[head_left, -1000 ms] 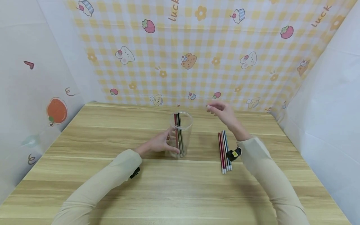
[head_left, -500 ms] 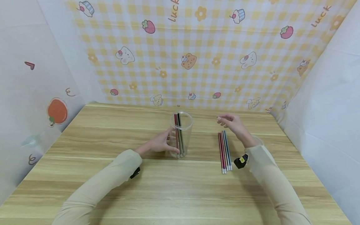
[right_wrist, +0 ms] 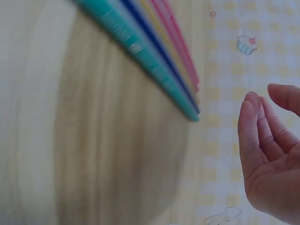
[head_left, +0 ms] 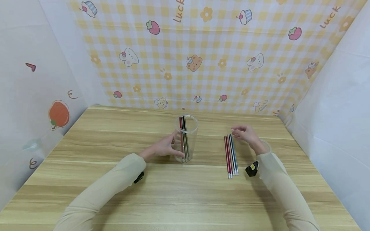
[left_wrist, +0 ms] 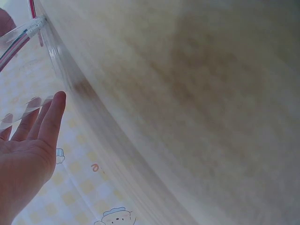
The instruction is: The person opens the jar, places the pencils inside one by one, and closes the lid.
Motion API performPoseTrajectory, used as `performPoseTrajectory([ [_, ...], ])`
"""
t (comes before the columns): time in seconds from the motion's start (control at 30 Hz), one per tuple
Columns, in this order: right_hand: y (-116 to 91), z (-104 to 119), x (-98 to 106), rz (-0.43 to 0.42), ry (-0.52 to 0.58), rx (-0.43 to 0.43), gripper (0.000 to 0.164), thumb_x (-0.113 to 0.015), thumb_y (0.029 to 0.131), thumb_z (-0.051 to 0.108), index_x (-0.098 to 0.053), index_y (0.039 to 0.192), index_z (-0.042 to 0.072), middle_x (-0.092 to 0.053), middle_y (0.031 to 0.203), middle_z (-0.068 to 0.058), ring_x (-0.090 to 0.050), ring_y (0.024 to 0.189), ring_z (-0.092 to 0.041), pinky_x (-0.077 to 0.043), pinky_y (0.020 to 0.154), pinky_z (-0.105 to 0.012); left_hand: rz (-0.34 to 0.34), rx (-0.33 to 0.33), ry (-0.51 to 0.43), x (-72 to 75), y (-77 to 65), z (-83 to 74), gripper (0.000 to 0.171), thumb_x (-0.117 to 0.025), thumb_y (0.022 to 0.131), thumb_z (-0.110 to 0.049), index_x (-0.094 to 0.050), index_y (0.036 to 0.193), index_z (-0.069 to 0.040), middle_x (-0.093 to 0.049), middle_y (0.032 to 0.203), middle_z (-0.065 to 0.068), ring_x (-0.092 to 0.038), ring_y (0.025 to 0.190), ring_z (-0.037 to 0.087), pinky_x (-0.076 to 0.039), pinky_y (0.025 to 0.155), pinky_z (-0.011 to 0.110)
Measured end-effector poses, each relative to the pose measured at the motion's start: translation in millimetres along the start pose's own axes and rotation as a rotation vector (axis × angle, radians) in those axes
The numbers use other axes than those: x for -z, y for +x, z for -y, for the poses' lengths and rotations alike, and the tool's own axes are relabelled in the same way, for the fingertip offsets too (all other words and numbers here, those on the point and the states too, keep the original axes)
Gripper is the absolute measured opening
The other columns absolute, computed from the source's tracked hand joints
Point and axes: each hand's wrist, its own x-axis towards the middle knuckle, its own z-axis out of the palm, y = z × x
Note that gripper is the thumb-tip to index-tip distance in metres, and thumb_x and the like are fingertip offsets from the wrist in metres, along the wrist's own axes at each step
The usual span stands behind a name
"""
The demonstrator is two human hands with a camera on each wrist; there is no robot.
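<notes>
A tall clear plastic cup stands upright on the table, with a few pencils, red and black, leaning inside it. My left hand grips this cup from its left side, thumb in front and fingers behind. The left wrist view shows those fingers reaching along the cup's far side. To the right lies a row of pencils in red, blue and other colours, pale ends towards me. Over their far ends hovers my right hand, fingers relaxed and nothing between them; a teal pencil is nearest in the right wrist view.
A round clear rim shows partly behind my right wrist. The wooden table backs onto a yellow checked cloth, with white cloth walls at both sides.
My right hand has moved right and towards me, from near the back edge to the far ends of the pencil row. The left hand and the cup have stayed still.
</notes>
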Motion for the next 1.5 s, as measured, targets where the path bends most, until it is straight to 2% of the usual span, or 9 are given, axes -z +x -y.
performPoseTrajectory([
  [0.2,1.5,-11.9,2.8,0.009,-0.027,-0.101,0.034,-0.052,0.085,0.003,-0.046,0.114,-0.015,-0.059,0.089,-0.019,-0.059,0.074,-0.021,-0.051,0.071,-0.033,0.001,0.01,0.011,0.0,1.7,1.7,0.099,-0.074,0.071,-0.016,-0.005,0.142,-0.011,-0.042,0.125,0.022,-0.041,0.114,0.033,-0.034,0.094,0.045],
  [0.3,2.9,-14.6,0.8,0.007,-0.036,-0.14,0.03,-0.054,0.083,0.0,-0.048,0.109,-0.015,-0.059,0.084,-0.015,-0.059,0.068,-0.017,-0.051,0.065,-0.028,0.0,0.011,0.012,-0.3,2.2,2.6,0.1,-0.074,0.071,-0.017,-0.004,0.142,-0.011,-0.042,0.126,0.022,-0.04,0.114,0.034,-0.034,0.093,0.046],
  [0.53,8.2,-24.0,-1.2,0.0,-0.07,-0.172,0.028,-0.056,0.082,-0.002,-0.049,0.106,-0.015,-0.059,0.079,-0.012,-0.056,0.062,-0.013,-0.051,0.059,-0.022,-0.029,-0.036,0.051,-5.5,14.0,37.2,0.105,-0.076,0.067,-0.036,-0.002,0.142,-0.024,-0.044,0.125,0.017,-0.042,0.112,0.031,-0.036,0.091,0.047],
  [0.63,9.6,-25.5,-1.7,0.005,-0.094,-0.191,0.028,-0.057,0.083,-0.001,-0.049,0.106,-0.014,-0.059,0.078,-0.01,-0.056,0.061,-0.012,-0.05,0.058,-0.022,-0.029,-0.032,0.045,-5.5,14.2,37.5,0.106,-0.076,0.067,-0.036,-0.002,0.142,-0.024,-0.044,0.125,0.017,-0.042,0.112,0.031,-0.035,0.092,0.047],
  [0.73,10.1,-24.4,-2.2,0.01,-0.129,-0.201,0.027,-0.057,0.083,0.001,-0.049,0.105,-0.012,-0.058,0.078,-0.01,-0.055,0.062,-0.012,-0.05,0.059,-0.023,-0.027,-0.008,0.029,-5.3,14.8,36.8,0.105,-0.077,0.066,-0.032,-0.004,0.142,-0.025,-0.044,0.126,0.015,-0.042,0.113,0.028,-0.035,0.093,0.044],
  [0.9,10.7,-20.4,-3.1,0.013,-0.207,-0.197,0.024,-0.056,0.083,0.001,-0.05,0.102,-0.011,-0.058,0.076,-0.011,-0.054,0.059,-0.012,-0.049,0.056,-0.023,-0.022,-0.001,0.033,-5.6,14.3,33.1,0.103,-0.077,0.068,-0.025,-0.005,0.142,-0.021,-0.043,0.126,0.017,-0.04,0.114,0.03,-0.034,0.094,0.045],
  [1.13,12.7,-16.8,-5.8,0.024,-0.321,-0.163,0.024,-0.06,0.078,0.001,-0.051,0.097,-0.01,-0.058,0.07,-0.012,-0.053,0.053,-0.012,-0.049,0.051,-0.024,-0.003,-0.008,0.015,-1.2,2.8,4.8,0.097,-0.074,0.072,-0.015,-0.006,0.141,-0.008,-0.043,0.124,0.023,-0.041,0.113,0.034,-0.035,0.092,0.045],
  [1.27,13.7,-17.0,-4.1,0.035,-0.373,-0.167,0.025,-0.062,0.078,0.003,-0.05,0.096,-0.008,-0.057,0.067,-0.01,-0.053,0.052,-0.013,-0.049,0.051,-0.025,-0.006,-0.005,0.018,-1.0,0.5,0.1,0.094,-0.074,0.072,-0.015,-0.01,0.141,-0.009,-0.044,0.123,0.023,-0.042,0.113,0.034,-0.035,0.093,0.046],
  [1.5,14.5,-15.2,-0.2,0.052,-0.469,-0.181,0.026,-0.064,0.077,0.007,-0.049,0.093,-0.007,-0.057,0.07,-0.01,-0.054,0.056,-0.015,-0.05,0.055,-0.026,-0.01,0.008,0.006,-0.6,0.7,-0.4,0.098,-0.075,0.071,-0.015,-0.007,0.142,-0.011,-0.044,0.124,0.021,-0.041,0.113,0.032,-0.033,0.094,0.045],
])
